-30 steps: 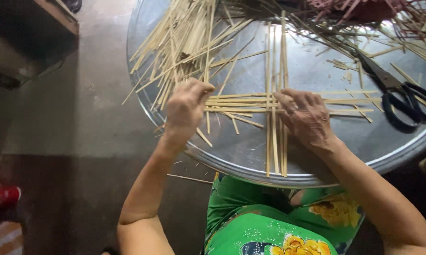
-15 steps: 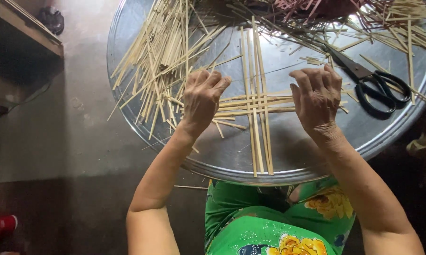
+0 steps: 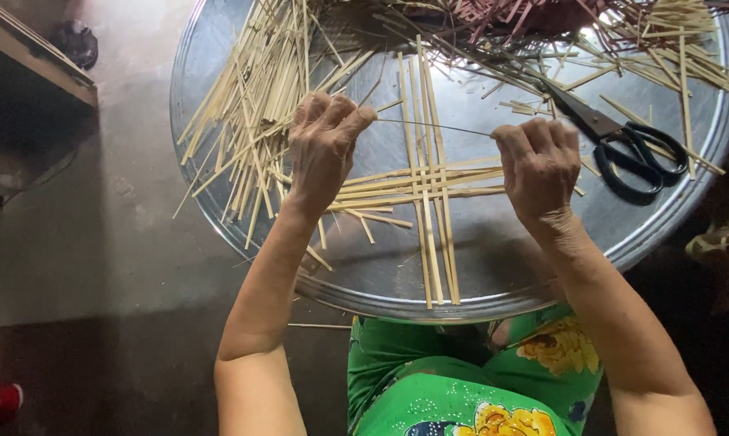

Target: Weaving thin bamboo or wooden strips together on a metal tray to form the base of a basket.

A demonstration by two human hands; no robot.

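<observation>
A big round metal tray [image 3: 397, 287] rests on my lap. On it lies a small cross of pale bamboo strips [image 3: 429, 182], several upright ones woven with several crosswise ones. My left hand [image 3: 324, 145] and my right hand [image 3: 538, 165] hover just above the weave, each pinching one end of a thin strip [image 3: 433, 127] stretched level between them. A loose heap of pale strips [image 3: 259, 105] fans out left of my left hand.
Black-handled scissors [image 3: 623, 145] lie on the tray right of my right hand. A tangle of darker reddish strips [image 3: 526, 20] sits at the tray's far edge. Grey floor lies to the left, with a wooden ledge [image 3: 33, 64] at the upper left.
Both hands have lifted off the woven strips, where they were pressing flat. They now hold a thin strip taut between them above the weave.
</observation>
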